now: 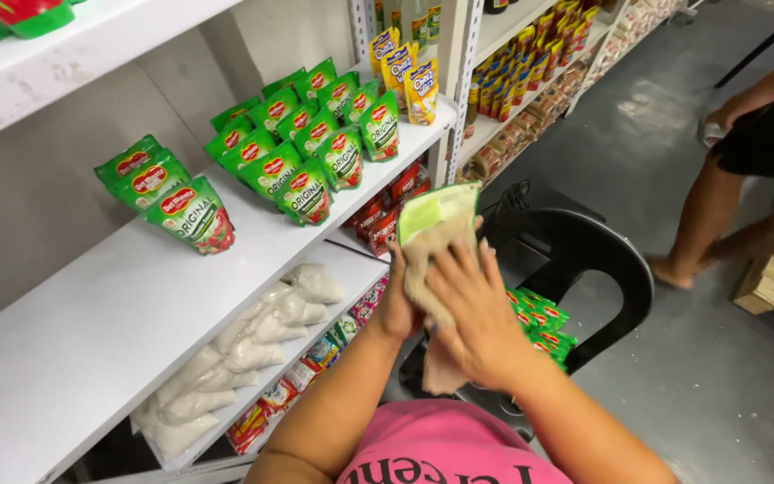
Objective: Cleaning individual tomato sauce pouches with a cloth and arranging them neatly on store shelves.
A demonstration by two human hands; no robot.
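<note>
Green pouch [432,212] held up by left hand [396,309], cloth [427,269] pressed on it by right hand [475,314], green pouches [302,143] stood on white shelf [91,332], black chair [584,260] below

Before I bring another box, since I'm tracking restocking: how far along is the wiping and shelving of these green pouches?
Done: rows of green sauce pouches stand on the white shelf. In hand: the left hand holds one green pouch while the right hand presses a beige cloth on it. Left: more green pouches lie on the black chair.
</note>
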